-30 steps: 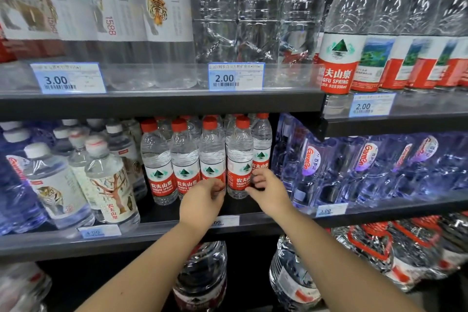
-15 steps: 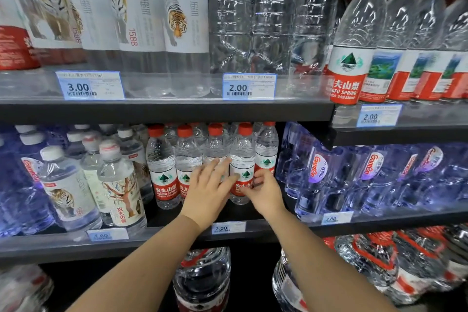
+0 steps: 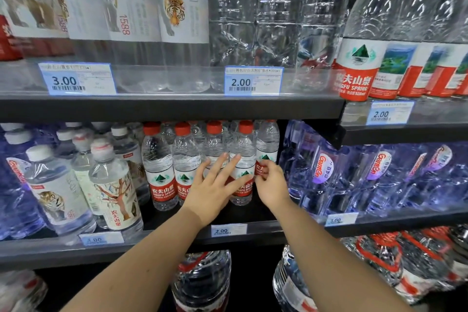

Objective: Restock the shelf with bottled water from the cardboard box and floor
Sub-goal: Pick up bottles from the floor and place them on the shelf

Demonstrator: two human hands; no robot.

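Okay, left fingers straight and spread, flat against the red-cap bottles, gripping nothing; right fingers curled, pinching the label of the end bottle at the row's right. Left hand and right hand reach in past the middle shelf front edge, above the 2.00 tag. I'd judge this row filled and just being squared up; box and floor stock out of view, so what's left I can't say

Bare left forearm, bare right forearm; left hand, right hand uncovered.
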